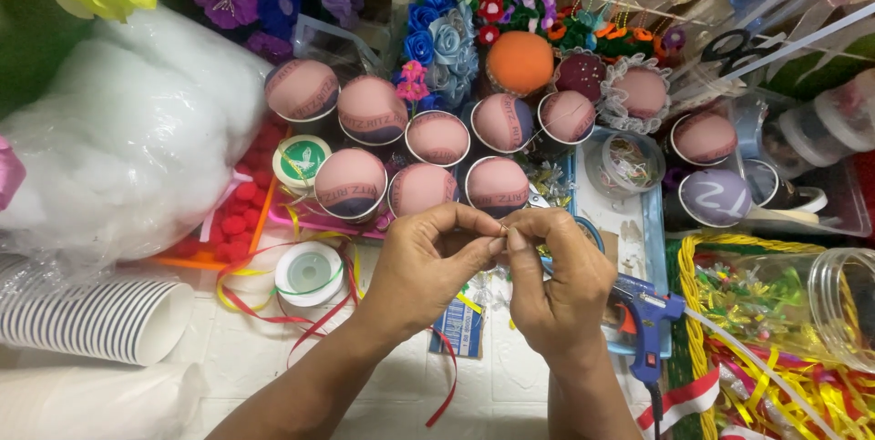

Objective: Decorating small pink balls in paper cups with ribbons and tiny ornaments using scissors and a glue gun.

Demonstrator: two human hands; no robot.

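Both forearms rising from the bottom edge, converging at centre above the white surface (237, 349). Left hand (428, 262) turned palm-inward, fingers curled closed, thumb and forefinger pinched on a tiny gold piece (504, 231) at the meeting point of the two hands; too small to identify. Right hand (558, 280) mirrored against it, knuckles up, thumb tip pressed onto the same piece, remaining fingers folded under. Fingertips of both hands touching. Piece held in the air, just in front of a cluster of cups capped with pink stuffed domes (419, 144).

Just right of the right wrist, lying on the surface, a blue glue gun (645, 317). Left of the left forearm, a white ribbon spool (309, 272) with red and yellow ribbon (273, 312) looping around it. Farther left, a stack of striped paper cups (96, 317) on its side, below a bag of white stuffing (128, 139). At far right, a clear jar (802, 299) in a yellow-rimmed basket (685, 312).
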